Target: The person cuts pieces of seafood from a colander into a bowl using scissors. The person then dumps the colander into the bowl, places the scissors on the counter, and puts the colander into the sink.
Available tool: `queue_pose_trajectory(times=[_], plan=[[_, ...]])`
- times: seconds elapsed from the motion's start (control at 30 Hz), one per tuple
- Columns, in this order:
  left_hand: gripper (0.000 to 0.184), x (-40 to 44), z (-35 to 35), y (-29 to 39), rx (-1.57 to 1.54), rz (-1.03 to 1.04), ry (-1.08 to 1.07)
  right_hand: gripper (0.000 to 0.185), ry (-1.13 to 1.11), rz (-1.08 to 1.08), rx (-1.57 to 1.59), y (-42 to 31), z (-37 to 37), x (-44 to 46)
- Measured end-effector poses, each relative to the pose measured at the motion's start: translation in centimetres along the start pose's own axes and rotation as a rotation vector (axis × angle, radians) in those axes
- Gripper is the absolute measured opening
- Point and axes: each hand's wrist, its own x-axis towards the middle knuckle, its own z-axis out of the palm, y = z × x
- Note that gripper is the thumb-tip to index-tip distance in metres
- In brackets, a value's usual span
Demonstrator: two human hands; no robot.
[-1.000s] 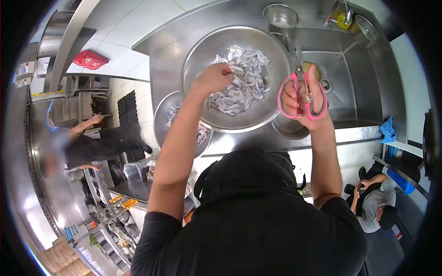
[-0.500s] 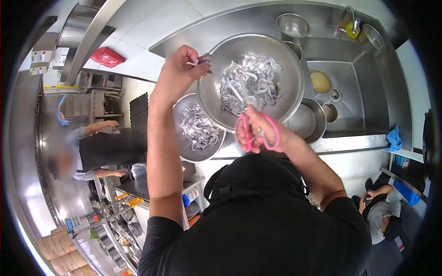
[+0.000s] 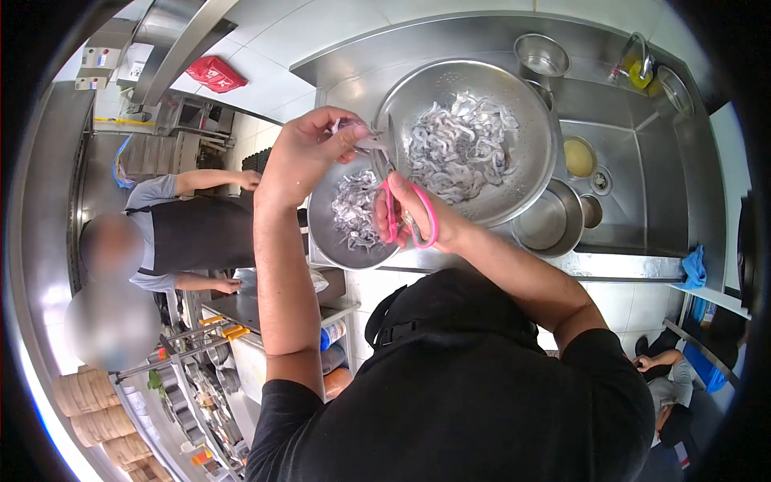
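My left hand (image 3: pixel 309 157) pinches a small piece of squid (image 3: pixel 374 144) between thumb and fingertips, over the left side of the large metal bowl. In my right hand (image 3: pixel 414 207) is a pair of scissors with pink handles (image 3: pixel 434 225); the blades point up at the squid piece. Whether they touch it I cannot tell. Grey-white squid pieces (image 3: pixel 462 145) lie heaped in the large bowl (image 3: pixel 530 177). More squid pieces (image 3: pixel 357 210) fill a smaller metal bowl (image 3: pixel 322 233) below and left, partly hidden by my right hand.
Right of the bowls is a steel sink (image 3: pixel 650 185) with a faucet (image 3: pixel 642 50) and a small yellowish bowl (image 3: pixel 578 157). A metal pot (image 3: pixel 554 229) and a smaller pot (image 3: pixel 542 55) stand beside the large bowl. A person in a black apron (image 3: pixel 201 234) stands left.
My right hand has moved left with the scissors, from over the heap in the large bowl to the squid piece in my left hand. The view has shifted slightly.
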Motion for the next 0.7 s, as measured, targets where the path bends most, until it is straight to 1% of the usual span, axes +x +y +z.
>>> queue_pose_trajectory(times=[0.13, 0.27, 0.43, 0.57, 0.7], plan=[[0.028, -0.9, -0.6, -2.3, -0.058, -0.081, 0.054, 0.077, 0.003, -0.031, -0.079, 0.1, -0.3, 0.3], [0.027, -1.7, -0.4, -4.2, -0.172, -0.149, 0.133, 0.074, 0.056, -0.032, -0.039, 0.6, 0.1, 0.3], [0.024, -2.2, 0.1, -5.3, -0.374, -0.069, 0.164, 0.072, 0.096, -0.036, -0.012, 1.0, 0.3, 0.5], [0.028, -2.6, -0.4, -4.7, -0.481, -0.059, 0.144, 0.069, 0.047, -0.035, 0.023, 1.2, -0.1, 0.6], [0.027, -2.3, -0.9, -5.0, -0.303, -0.008, 0.181, 0.067, 0.080, -0.041, 0.031, 1.2, -0.2, 0.3]])
